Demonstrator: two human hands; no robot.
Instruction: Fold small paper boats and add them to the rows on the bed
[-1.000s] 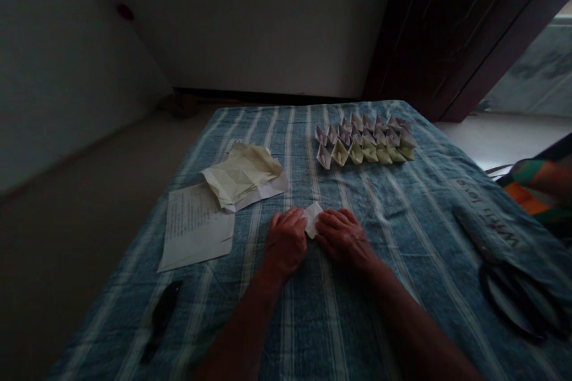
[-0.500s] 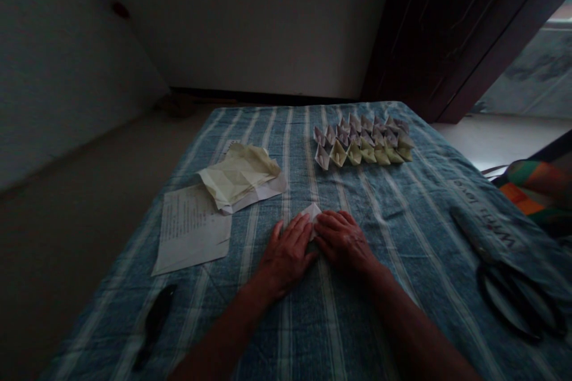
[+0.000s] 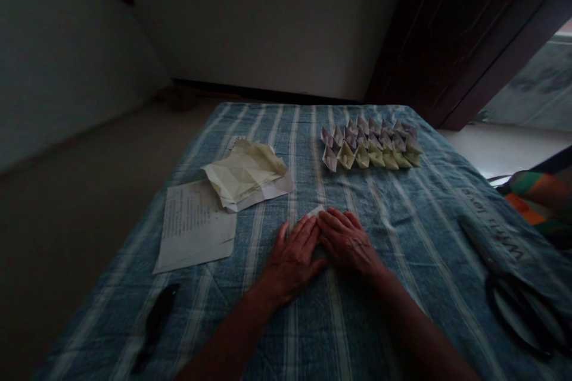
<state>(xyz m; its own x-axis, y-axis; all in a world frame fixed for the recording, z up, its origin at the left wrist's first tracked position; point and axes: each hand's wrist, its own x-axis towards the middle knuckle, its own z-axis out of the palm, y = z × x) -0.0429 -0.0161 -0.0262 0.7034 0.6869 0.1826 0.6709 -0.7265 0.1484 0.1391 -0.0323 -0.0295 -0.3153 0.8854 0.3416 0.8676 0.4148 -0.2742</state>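
Note:
A small piece of folded white paper (image 3: 316, 211) lies on the striped blue cloth, mostly covered by my fingers. My left hand (image 3: 292, 259) rests flat with its fingers stretched over the paper's left side. From the right, my right hand (image 3: 351, 242) presses flat on it, its fingertips meeting those of the left. Only the paper's top tip shows beyond the fingers. Farther back on the right stand rows of folded paper boats (image 3: 363, 158), whitish-purple behind and yellowish in front.
Creased yellow paper sheets (image 3: 245, 172) overlap a printed white sheet (image 3: 196, 229) on the left. A black folding knife (image 3: 157, 321) lies at the front left, large black-handled scissors (image 3: 504, 274) at the right. The striped cloth (image 3: 268, 333) covers the table.
My hands have drawn closer together over the paper, so less of it shows. The whole view has shifted slightly; the other things lie as before.

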